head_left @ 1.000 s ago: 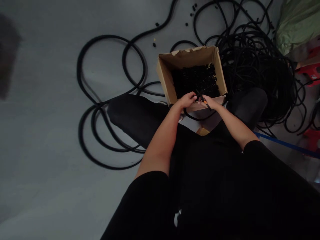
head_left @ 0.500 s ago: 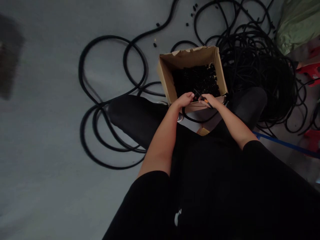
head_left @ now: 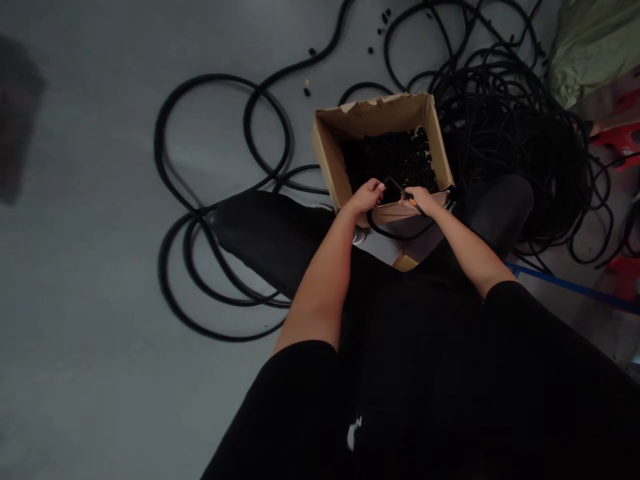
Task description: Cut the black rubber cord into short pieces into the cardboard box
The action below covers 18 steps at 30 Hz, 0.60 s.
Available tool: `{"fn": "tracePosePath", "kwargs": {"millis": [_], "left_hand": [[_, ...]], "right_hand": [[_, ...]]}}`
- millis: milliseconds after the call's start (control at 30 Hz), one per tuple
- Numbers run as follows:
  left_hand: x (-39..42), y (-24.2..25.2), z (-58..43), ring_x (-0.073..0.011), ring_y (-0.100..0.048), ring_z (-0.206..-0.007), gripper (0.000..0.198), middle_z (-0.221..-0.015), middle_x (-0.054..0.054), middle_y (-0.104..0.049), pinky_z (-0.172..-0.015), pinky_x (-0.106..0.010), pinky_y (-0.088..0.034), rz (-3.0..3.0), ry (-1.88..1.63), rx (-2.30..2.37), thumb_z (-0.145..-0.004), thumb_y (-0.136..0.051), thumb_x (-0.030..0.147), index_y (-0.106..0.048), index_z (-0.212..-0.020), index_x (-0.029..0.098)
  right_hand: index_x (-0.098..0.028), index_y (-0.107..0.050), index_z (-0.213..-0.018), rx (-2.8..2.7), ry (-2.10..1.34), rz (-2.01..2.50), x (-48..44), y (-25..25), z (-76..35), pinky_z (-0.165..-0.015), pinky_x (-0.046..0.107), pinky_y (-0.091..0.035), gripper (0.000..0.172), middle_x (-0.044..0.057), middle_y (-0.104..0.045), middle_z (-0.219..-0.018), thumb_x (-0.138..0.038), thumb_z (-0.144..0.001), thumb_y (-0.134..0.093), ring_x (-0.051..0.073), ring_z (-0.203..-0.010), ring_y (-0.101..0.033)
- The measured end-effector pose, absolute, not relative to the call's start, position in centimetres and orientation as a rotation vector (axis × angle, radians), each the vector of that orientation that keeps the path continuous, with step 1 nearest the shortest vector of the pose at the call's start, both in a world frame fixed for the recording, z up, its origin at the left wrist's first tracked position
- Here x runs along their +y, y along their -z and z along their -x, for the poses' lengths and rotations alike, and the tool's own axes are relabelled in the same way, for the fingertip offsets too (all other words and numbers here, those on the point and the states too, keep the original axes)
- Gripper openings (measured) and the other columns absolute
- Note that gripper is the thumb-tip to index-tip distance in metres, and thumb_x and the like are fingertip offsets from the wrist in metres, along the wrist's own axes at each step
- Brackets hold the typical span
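Observation:
My left hand point(head_left: 369, 195) is closed around the end of a black hose point(head_left: 395, 237), above the near wall of an open cardboard box point(head_left: 327, 157). From that hand the hose loops down in front of the box. In my right hand point(head_left: 421, 199) is a pair of scissors point(head_left: 411, 200) with orange and black handles; the dark blades point up and left toward my left hand. Inside the box lie many short black pieces point(head_left: 393, 157). My fingers partly hide the hose end and the scissor handles.
Loose loops of black hose point(head_left: 159, 133) lie on the grey floor to the left. A big tangled heap of hose point(head_left: 520, 133) is at the right, near a green sack point(head_left: 583, 60) and red objects point(head_left: 617, 143). Small black bits point(head_left: 307, 92) are scattered beyond the box.
My left hand has shifted slightly up and left, and the gap to my right hand has widened. More of the scissor blades shows between the hands. The view has moved slightly.

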<state>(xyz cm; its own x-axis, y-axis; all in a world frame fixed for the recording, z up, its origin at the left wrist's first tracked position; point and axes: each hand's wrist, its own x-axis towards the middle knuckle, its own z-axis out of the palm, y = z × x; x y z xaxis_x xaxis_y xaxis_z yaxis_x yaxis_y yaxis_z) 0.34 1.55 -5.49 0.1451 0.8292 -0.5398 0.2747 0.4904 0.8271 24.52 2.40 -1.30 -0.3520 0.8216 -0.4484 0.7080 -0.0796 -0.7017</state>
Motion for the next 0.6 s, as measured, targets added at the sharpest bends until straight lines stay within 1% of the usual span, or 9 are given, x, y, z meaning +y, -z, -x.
{"fn": "tracePosePath", "kwargs": {"millis": [100,200,300,400,467,500,533,567,600], "left_hand": [[1.5,5.2,-0.2,-0.0124,-0.057,-0.061,0.036,-0.071,0.008,-0.06,-0.064,-0.023,-0.048,-0.982,-0.589,1.394,-0.117,-0.081,0.048,-0.055,-0.102,0.027],[1.2,4.4,-0.2,-0.0136,-0.066,-0.063,0.043,-0.074,0.008,-0.066,-0.069,-0.026,-0.057,-0.906,-0.622,1.365,-0.119,-0.084,0.055,-0.052,-0.11,0.028],[1.1,3.1,-0.3,-0.0157,-0.076,-0.072,0.054,-0.081,0.006,-0.071,-0.078,-0.031,-0.068,-0.854,-0.715,1.321,-0.118,-0.086,0.069,-0.049,-0.117,0.029],[1.8,0.8,-0.4,-0.0167,-0.081,-0.081,0.061,-0.088,0.004,-0.073,-0.082,-0.031,-0.072,-0.839,-0.901,1.324,-0.115,-0.084,0.082,-0.051,-0.121,0.031],[2.6,-1.7,0.0,-0.0162,-0.081,-0.084,0.06,-0.09,0.003,-0.073,-0.08,-0.027,-0.07,-0.759,-1.072,1.363,-0.116,-0.082,0.084,-0.053,-0.118,0.031],[2.8,-3.3,0.6,-0.0139,-0.078,-0.082,0.056,-0.089,0.004,-0.07,-0.078,-0.024,-0.067,-0.672,-1.178,1.407,-0.119,-0.079,0.08,-0.053,-0.113,0.031],[2.9,-5.1,1.4,-0.0103,-0.072,-0.076,0.052,-0.087,0.006,-0.064,-0.075,-0.02,-0.062,-0.551,-1.292,1.456,-0.125,-0.074,0.071,-0.05,-0.106,0.03],[2.7,-7.1,2.4,-0.0064,-0.061,-0.066,0.05,-0.082,0.007,-0.057,-0.068,-0.015,-0.054,-0.394,-1.419,1.494,-0.131,-0.068,0.058,-0.044,-0.1,0.028],[2.1,-9.2,3.8,-0.0043,-0.047,-0.058,0.05,-0.076,0.009,-0.047,-0.058,-0.012,-0.042,-0.219,-1.526,1.517,-0.135,-0.061,0.045,-0.04,-0.094,0.026]], "right_hand": [[-0.022,-0.075,-0.092,-1.974,-1.476,1.727,2.2,2.0,-24.9,-0.076,0.03,-0.05,0.027,-0.001,-0.066,-0.069,-0.046,-0.097,-0.086,0.021,-0.077,-0.068],[-0.022,-0.074,-0.103,-1.845,-1.642,1.716,2.0,2.7,-25.0,-0.071,0.028,-0.052,0.029,-0.005,-0.063,-0.07,-0.046,-0.101,-0.091,0.018,-0.07,-0.065],[-0.024,-0.07,-0.114,-1.631,-1.893,1.647,1.5,3.0,-24.6,-0.07,0.025,-0.055,0.037,-0.007,-0.067,-0.077,-0.041,-0.097,-0.099,0.017,-0.072,-0.066],[-0.025,-0.07,-0.117,-1.477,-2.146,1.441,0.6,2.2,-24.2,-0.076,0.026,-0.061,0.05,-0.004,-0.075,-0.088,-0.041,-0.088,-0.108,0.018,-0.081,-0.073],[-0.024,-0.07,-0.117,-1.491,-2.305,1.255,-0.2,1.1,-24.0,-0.082,0.03,-0.066,0.05,-0.001,-0.08,-0.094,-0.04,-0.086,-0.107,0.02,-0.087,-0.078],[-0.023,-0.071,-0.117,-1.551,-2.367,1.171,-0.6,0.4,-24.1,-0.083,0.031,-0.067,0.047,0.0,-0.081,-0.094,-0.038,-0.087,-0.104,0.021,-0.087,-0.079],[-0.023,-0.071,-0.117,-1.648,-2.404,1.114,-0.9,-0.3,-24.2,-0.082,0.032,-0.066,0.043,0.0,-0.081,-0.093,-0.036,-0.087,-0.1,0.022,-0.085,-0.079],[-0.023,-0.072,-0.116,-1.769,-2.379,1.106,-1.2,-0.9,-24.4,-0.079,0.033,-0.064,0.04,-0.001,-0.08,-0.09,-0.033,-0.087,-0.097,0.023,-0.082,-0.077],[-0.023,-0.072,-0.114,-1.905,-2.295,1.137,-1.4,-1.6,-24.7,-0.077,0.032,-0.062,0.036,-0.001,-0.079,-0.088,-0.029,-0.086,-0.093,0.023,-0.081,-0.074]]}}
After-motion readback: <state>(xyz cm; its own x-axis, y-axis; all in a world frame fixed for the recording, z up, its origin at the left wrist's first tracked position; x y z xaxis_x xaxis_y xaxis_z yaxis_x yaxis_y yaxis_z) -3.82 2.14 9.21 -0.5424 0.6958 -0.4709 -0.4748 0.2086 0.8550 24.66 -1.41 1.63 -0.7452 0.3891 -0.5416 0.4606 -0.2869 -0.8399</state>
